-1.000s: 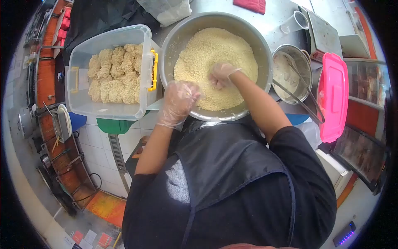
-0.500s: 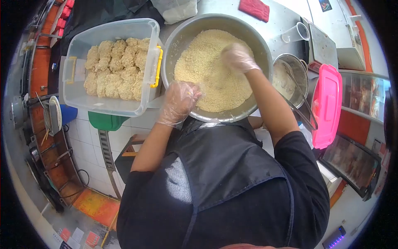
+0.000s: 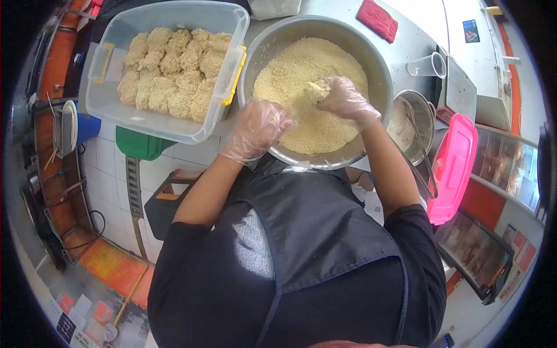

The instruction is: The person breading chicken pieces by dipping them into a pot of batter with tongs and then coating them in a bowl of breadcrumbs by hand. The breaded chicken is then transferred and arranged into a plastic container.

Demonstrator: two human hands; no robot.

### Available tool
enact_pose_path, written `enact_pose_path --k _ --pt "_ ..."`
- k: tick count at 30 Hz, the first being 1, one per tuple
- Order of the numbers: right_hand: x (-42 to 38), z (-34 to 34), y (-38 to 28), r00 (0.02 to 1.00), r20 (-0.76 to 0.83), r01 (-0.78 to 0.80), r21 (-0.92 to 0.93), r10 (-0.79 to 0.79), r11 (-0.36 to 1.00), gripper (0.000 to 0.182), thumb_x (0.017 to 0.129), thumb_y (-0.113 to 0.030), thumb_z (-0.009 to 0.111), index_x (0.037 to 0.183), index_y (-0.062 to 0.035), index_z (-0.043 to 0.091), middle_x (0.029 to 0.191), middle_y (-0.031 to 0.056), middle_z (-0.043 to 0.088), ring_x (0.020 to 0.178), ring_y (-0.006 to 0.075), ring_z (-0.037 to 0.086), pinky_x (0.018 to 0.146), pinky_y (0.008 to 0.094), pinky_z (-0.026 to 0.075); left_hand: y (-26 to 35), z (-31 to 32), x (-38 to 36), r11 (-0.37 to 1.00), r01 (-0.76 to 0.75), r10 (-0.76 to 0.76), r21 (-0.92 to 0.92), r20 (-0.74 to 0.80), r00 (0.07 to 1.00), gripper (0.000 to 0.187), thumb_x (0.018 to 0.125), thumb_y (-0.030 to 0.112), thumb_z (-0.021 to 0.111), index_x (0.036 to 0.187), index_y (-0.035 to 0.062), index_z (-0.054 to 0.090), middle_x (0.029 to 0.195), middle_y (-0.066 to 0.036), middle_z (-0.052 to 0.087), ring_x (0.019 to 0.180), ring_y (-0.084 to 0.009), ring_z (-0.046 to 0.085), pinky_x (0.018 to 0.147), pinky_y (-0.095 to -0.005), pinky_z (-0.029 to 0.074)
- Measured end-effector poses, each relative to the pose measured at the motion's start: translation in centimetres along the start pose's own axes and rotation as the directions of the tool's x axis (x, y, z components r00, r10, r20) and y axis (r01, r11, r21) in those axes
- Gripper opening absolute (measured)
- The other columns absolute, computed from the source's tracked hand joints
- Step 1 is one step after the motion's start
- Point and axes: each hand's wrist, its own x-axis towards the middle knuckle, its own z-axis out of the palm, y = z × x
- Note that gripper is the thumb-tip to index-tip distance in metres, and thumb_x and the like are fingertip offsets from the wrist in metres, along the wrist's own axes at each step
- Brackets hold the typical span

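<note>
A wide metal bowl (image 3: 380, 69) holds a bed of pale breadcrumbs (image 3: 316, 58). Over the crumbs, my right hand (image 3: 345, 100), in a clear plastic glove, grips a crumb-coated piece (image 3: 316, 91). My left hand (image 3: 261, 126), gloved the same way, is closed at the bowl's near left rim; its curled fingers hide whatever may be in them. To the left stands a clear plastic bin (image 3: 168, 129) with yellow clips, where coated pieces (image 3: 168, 75) lie packed in rows.
Right of the bowl sits a metal pot (image 3: 427, 110) with whitish batter and tongs (image 3: 422, 145). A pink lid (image 3: 455, 174) leans beside it. Farther back are a clear cup (image 3: 428, 65) and a red cloth (image 3: 377, 20). A green bin (image 3: 142, 142) is below the left side.
My right hand has come slightly down and now shows a coated piece in its fingers; before, it was blurred over the crumbs. My left hand stays closed near the rim. The view has shifted.
</note>
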Motion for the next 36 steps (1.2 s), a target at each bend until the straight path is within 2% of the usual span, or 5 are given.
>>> enact_pose_path --k 4,9,19,27,36 --pt "-1.3 -2.6 -0.4 0.936 0.123 0.335 -0.023 -0.330 0.942 0.067 0.088 -0.034 0.075 0.147 -0.0075 0.055 0.142 0.0231 0.060 0.130 0.0384 0.058 0.114 0.0452 0.044 -0.3 0.6 -0.3 1.000 -0.013 0.013 0.011 -0.054 0.998 0.031 0.097 0.031 0.063 0.084 0.0041 0.068 0.080 -0.013 0.066 0.078 -0.0364 0.063 0.073 -0.0500 0.047" --pt "5.7 3.3 9.5 0.911 -0.369 -0.190 0.026 0.186 0.981 0.054 0.094 -0.031 0.066 0.143 -0.0094 0.059 0.147 0.0184 0.058 0.131 0.0350 0.058 0.113 0.0443 0.044 -0.3 1.3 -0.7 1.000 0.021 -0.018 0.024 -0.095 0.995 0.034 0.099 0.034 0.061 0.084 0.0044 0.068 0.082 -0.014 0.067 0.079 -0.0368 0.063 0.075 -0.0497 0.047" --pt "5.3 2.0 2.7 0.940 -0.284 0.003 0.558 0.188 0.830 0.030 0.092 -0.030 0.065 0.107 -0.0084 0.079 0.101 0.0152 0.078 0.094 0.0298 0.072 0.089 0.0380 0.056 -0.2 0.7 -0.3 0.997 0.060 -0.061 -0.041 -0.035 0.998 0.032 0.098 0.034 0.057 0.088 0.0064 0.068 0.082 -0.017 0.065 0.082 -0.0408 0.062 0.075 -0.0533 0.046" --pt "8.2 6.9 1.5 0.804 0.223 0.588 -0.165 -0.551 0.792 0.013 0.084 -0.013 0.064 0.086 -0.0048 0.074 0.081 0.0144 0.072 0.071 0.0289 0.070 0.066 0.0379 0.056 -0.3 0.9 -0.2 0.997 0.068 -0.069 -0.032 -0.029 0.997 0.036 0.099 0.037 0.056 0.082 0.0066 0.065 0.080 -0.018 0.064 0.080 -0.0420 0.062 0.073 -0.0534 0.046" --pt "8.1 1.6 -2.3 0.978 -0.035 0.187 -0.301 -0.207 0.935 0.030 0.091 -0.019 0.059 0.113 -0.0128 0.078 0.116 0.0211 0.073 0.112 0.0387 0.068 0.103 0.0474 0.049 -0.7 0.7 -0.1 0.999 0.043 -0.042 -0.019 0.031 0.999 0.035 0.100 0.035 0.054 0.085 0.0063 0.068 0.079 -0.018 0.065 0.079 -0.0420 0.063 0.074 -0.0529 0.046"
